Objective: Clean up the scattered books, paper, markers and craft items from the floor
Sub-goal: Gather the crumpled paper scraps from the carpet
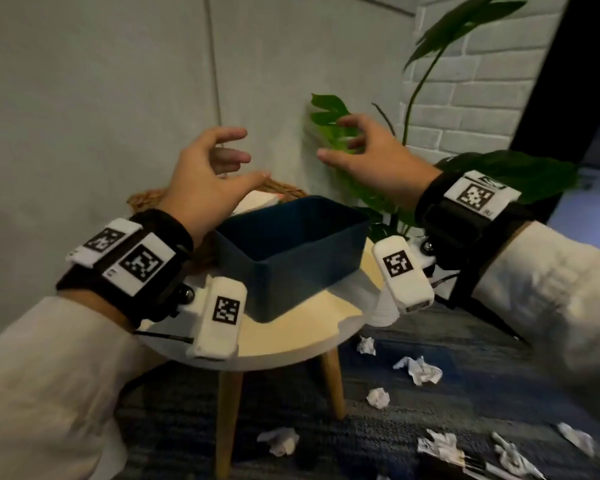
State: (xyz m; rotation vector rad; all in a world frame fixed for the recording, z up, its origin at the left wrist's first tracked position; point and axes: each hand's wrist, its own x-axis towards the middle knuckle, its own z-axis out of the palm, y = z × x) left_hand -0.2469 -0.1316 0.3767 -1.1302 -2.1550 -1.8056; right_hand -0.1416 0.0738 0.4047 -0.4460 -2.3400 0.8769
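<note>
Our left hand [212,174] and our right hand [371,157] hang in the air over the blue bin [291,265]. The fingers of both hands are spread and a little bent, and they hold nothing. The paper balls [418,370] we have to tidy lie down on the carpet [465,393], beside and in front of the table [274,358], well apart from our hands.

What could go wrong? We think the table may be wobbly, since it is small and stands on thin wooden legs. If we bump it as we bend down, the bin could slide off. The bin sits near the front edge, so a small push may be enough. Our right hand is close to the plant [329,112], and a quick swing could knock its leaves. The big bands on our wrists [139,261] could catch on the bin's rim too.

The bin is a smooth, hard box with straight walls and an open top. The table top is round and white with a pale yellow patch; we cannot tell if that is a sheet. Behind the bin is a brown woven basket [284,188]. The paper balls are white, crinkly and light, so they should squash when we grab them. The carpet looks dark, flat and a bit rough
</note>
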